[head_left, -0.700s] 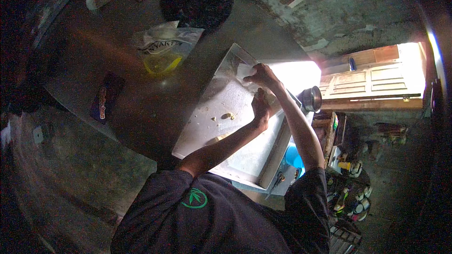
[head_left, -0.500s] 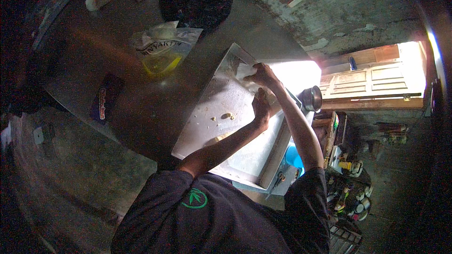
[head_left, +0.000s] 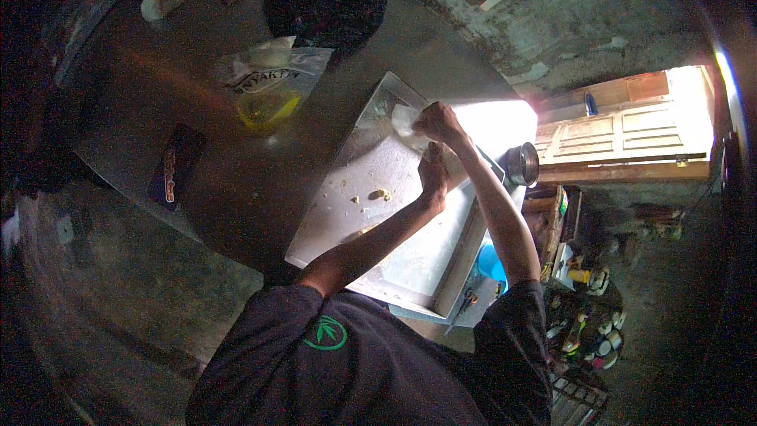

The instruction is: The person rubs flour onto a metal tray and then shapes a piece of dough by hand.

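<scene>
My right hand (head_left: 438,121) is closed on a pale, crumpled plastic-like piece (head_left: 404,118) near the far corner of a shallow metal tray (head_left: 453,287). Just below it my left hand (head_left: 434,172) is closed, its fingertips shadowed and partly hidden, so what it grips is unclear. Small yellowish lumps and crumbs (head_left: 379,195) lie on the tray's base, left of my left hand.
On the dark tabletop (head_left: 236,181) lie a black plastic bag (head_left: 323,8), a clear bag with yellow contents (head_left: 268,106) and a dark flat packet (head_left: 177,166). A steel pot (head_left: 522,164), blue container (head_left: 491,262) and scissors (head_left: 469,300) sit right of the tray.
My right hand's fingers have curled tighter and the pale piece beside them shows more to the left. My left hand has shifted slightly up and left.
</scene>
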Demonstrator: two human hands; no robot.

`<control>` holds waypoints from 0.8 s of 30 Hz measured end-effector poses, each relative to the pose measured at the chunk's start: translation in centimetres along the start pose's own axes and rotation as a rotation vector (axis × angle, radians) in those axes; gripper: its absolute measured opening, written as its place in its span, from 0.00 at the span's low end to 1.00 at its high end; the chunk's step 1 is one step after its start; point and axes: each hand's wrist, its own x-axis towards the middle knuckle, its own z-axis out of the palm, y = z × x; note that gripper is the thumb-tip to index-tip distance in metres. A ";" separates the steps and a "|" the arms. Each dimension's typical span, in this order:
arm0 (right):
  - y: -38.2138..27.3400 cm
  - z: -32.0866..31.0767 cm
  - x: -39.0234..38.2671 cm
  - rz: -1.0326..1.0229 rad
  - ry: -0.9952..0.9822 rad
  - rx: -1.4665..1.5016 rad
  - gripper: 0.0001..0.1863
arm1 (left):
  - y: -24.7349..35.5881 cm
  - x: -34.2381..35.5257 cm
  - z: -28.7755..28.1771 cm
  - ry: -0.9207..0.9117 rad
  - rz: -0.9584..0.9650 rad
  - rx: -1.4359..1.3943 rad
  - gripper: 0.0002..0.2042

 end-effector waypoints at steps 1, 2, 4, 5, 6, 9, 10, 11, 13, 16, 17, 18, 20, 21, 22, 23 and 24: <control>-0.1 -0.2 0.5 0.052 -0.052 0.006 0.22 | -0.1 0.1 -0.1 -0.009 0.004 -0.009 0.29; -0.1 -0.3 0.7 0.102 -0.104 0.012 0.21 | -0.2 0.1 -0.1 -0.019 0.009 -0.018 0.30; 0.7 0.2 0.1 0.011 0.017 0.033 0.19 | -0.1 -0.3 0.1 -0.034 0.045 0.019 0.30; 1.1 0.5 -0.2 -0.036 0.077 0.044 0.18 | -0.1 -0.4 0.2 -0.041 0.064 0.038 0.31; 1.5 0.6 0.1 -0.059 0.093 0.047 0.17 | 0.1 -0.5 0.3 -0.037 0.069 0.040 0.30; 2.9 0.7 0.6 -0.084 0.099 0.074 0.15 | -0.2 -0.8 0.6 -0.037 0.073 0.031 0.29; 3.0 0.5 0.5 -0.079 0.069 0.098 0.14 | -0.3 -0.8 0.6 -0.033 0.081 0.016 0.27; 3.2 0.4 0.5 -0.073 0.040 0.123 0.13 | -0.5 -0.9 0.7 -0.029 0.087 0.000 0.26; 2.4 0.0 0.0 -0.082 0.124 0.137 0.12 | -1.2 0.1 -0.2 -0.042 0.162 0.085 0.24; 2.6 -0.3 -1.6 -0.142 0.344 0.315 0.11 | -1.0 0.3 -0.1 0.036 0.191 0.217 0.22; 3.1 -0.5 -2.1 -0.168 0.433 0.400 0.11 | -0.7 0.1 0.1 0.079 0.187 0.261 0.21; 3.6 -1.4 -2.7 -0.019 0.368 0.462 0.11 | -0.6 -0.1 0.3 0.077 0.221 0.404 0.22; 6.9 -1.7 -2.7 0.043 0.335 0.509 0.14 | -0.5 -0.5 0.7 0.064 0.289 0.689 0.22; 5.5 -2.6 -3.3 0.012 0.329 0.593 0.14 | -0.8 0.5 -0.6 0.019 0.504 0.749 0.23; 3.5 -4.4 -4.6 -0.020 0.325 0.680 0.14 | -1.2 1.6 -1.9 -0.013 0.721 0.804 0.25; 2.8 -5.7 -5.8 -0.098 0.359 0.746 0.12 | -1.0 2.7 -2.2 -0.066 0.844 0.867 0.25; 3.8 -5.8 -6.4 -0.076 0.418 0.986 0.14 | 0.1 1.9 -1.3 -0.120 0.741 0.924 0.25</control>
